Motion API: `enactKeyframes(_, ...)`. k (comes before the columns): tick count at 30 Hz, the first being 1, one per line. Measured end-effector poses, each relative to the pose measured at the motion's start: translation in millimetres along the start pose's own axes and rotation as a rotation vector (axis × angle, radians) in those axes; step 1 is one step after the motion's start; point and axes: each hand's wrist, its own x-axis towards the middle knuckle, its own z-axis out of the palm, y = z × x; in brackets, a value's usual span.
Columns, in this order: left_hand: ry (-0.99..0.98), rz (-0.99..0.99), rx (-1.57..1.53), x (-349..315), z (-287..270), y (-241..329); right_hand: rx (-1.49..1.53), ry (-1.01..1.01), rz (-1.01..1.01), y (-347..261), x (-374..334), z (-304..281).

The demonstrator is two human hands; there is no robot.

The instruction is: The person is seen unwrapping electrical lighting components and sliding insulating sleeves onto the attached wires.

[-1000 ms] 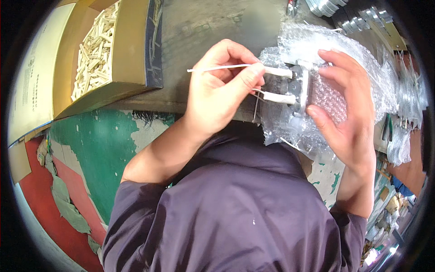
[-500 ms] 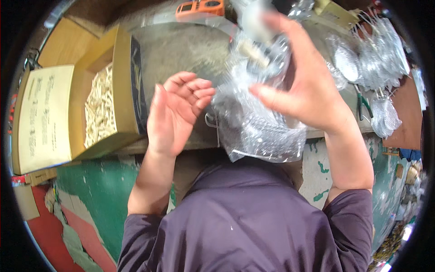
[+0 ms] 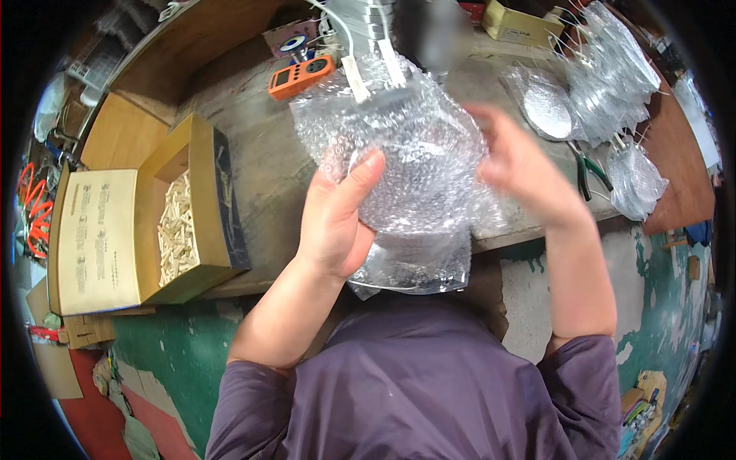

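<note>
While the head view looks down, the left hand (image 3: 336, 218) grips the bubble-wrap pouch (image 3: 429, 180) at its left side, thumb on top, over the front part of the workbench (image 3: 244, 115). The right hand (image 3: 525, 169) is blurred beside the pouch's right edge, fingers partly bent; whether it pinches the film, I cannot tell. Two white sleeves (image 3: 355, 79) stand out at the far end. The wrap looks light, soft and rather slippery; what lies inside is probably stiffer. Better to hold the body, not the sleeves, which pulling could loosen.
</note>
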Motion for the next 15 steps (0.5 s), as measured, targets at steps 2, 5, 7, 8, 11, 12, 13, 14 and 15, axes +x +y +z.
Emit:
enactKeyframes(2,0.026,0.075,0.114,2.5,4.7,-6.8,-0.03,-0.054,-0.051,15.7,-18.1,19.3)
enactKeyframes(5,0.048,0.158,0.344,3.8,10.1,-4.6,-0.317,0.107,-0.049,2.5,-26.4,34.0)
enactKeyframes(7,0.064,0.141,0.359,3.8,17.3,-11.4,-0.24,0.139,-0.135,0.0,-28.0,29.9)
enactKeyframes(8,0.046,0.169,0.378,1.9,21.0,-12.0,-0.152,0.142,-0.231,-2.2,-29.0,28.9)
enactKeyframes(11,-0.012,0.198,0.386,4.9,31.1,-5.9,0.033,0.2,-0.245,-6.8,-28.7,20.9)
enactKeyframes(12,-0.049,0.092,0.313,5.3,34.2,-2.0,0.029,0.209,-0.247,-6.3,-26.7,16.2)
enactKeyframes(13,-0.084,-0.014,0.241,5.7,35.2,0.4,0.257,0.201,-0.194,-4.7,-23.9,10.8)
enactKeyframes(14,-0.114,-0.099,0.271,6.9,31.3,0.0,0.484,0.186,-0.144,-4.2,-20.6,7.4)
enactKeyframes(15,-0.12,-0.097,0.271,7.8,29.8,-5.4,0.48,0.189,-0.149,-4.2,-18.3,5.8)
